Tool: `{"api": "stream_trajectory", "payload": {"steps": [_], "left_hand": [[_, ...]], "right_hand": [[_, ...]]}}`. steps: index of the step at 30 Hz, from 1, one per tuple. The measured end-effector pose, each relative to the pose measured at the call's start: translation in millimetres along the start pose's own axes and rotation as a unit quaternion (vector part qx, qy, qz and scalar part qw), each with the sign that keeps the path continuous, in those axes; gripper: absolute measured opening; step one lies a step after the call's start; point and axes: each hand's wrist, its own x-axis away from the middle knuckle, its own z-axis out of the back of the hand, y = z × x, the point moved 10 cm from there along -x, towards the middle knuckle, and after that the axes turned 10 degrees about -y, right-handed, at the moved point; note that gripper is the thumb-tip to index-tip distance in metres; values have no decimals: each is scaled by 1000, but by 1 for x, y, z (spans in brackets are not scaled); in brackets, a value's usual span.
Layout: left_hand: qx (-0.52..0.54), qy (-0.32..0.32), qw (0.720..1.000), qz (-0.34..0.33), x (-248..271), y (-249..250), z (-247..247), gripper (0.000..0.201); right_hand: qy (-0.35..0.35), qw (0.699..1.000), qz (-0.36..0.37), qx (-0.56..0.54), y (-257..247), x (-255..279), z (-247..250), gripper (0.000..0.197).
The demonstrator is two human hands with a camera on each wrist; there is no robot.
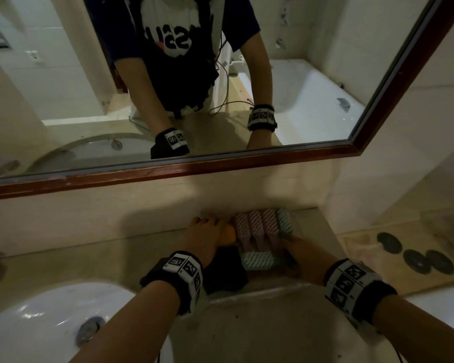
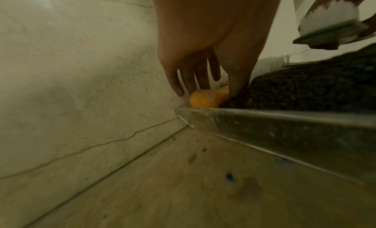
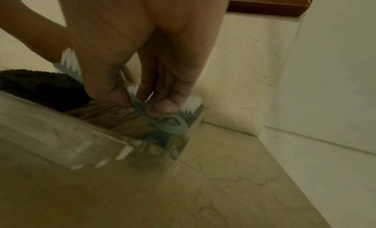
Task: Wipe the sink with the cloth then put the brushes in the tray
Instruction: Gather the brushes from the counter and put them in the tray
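Note:
A clear tray (image 1: 257, 293) stands on the counter against the wall, right of the white sink (image 1: 37, 323). In it lie three pink brushes (image 1: 256, 224), a green brush (image 1: 285, 222) and the dark cloth (image 1: 226, 276). My right hand (image 3: 140, 106) pinches the looped handle of a second green brush (image 1: 257, 260), held crossways over the tray's front part. My left hand (image 2: 205, 90) reaches into the tray's far left corner, fingers and thumb on either side of an orange object (image 2: 205, 99) beside the cloth (image 2: 315, 86).
A framed mirror (image 1: 220, 163) hangs above the counter. The sink drain (image 1: 89, 328) is at lower left. The wall corner (image 3: 262, 128) closes the counter right of the tray. Dark round shapes (image 1: 417, 260) lie on the floor at right.

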Motion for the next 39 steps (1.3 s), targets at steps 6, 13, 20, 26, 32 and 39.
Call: {"api": "stream_trajectory", "payload": {"steps": [6, 13, 20, 26, 32, 39], "left_hand": [[-17, 21, 999, -28, 12, 2, 12, 44], [-2, 13, 1000, -4, 10, -9, 0, 40], [-17, 10, 999, 40, 9, -14, 1, 39], [-5, 2, 999, 49, 8, -16, 0, 42], [-2, -24, 999, 46, 9, -15, 2, 41], [66, -13, 995, 71, 27, -22, 14, 56]], "right_hand": [[0, 1000, -3, 8, 0, 3, -2, 59], [1, 1000, 1, 9, -3, 1, -2, 63], [-15, 999, -11, 35, -3, -4, -6, 62], [-43, 997, -33, 46, 3, -6, -17, 58], [-43, 997, -25, 58, 1, -7, -21, 55], [-63, 995, -26, 70, -1, -4, -27, 41]]}}
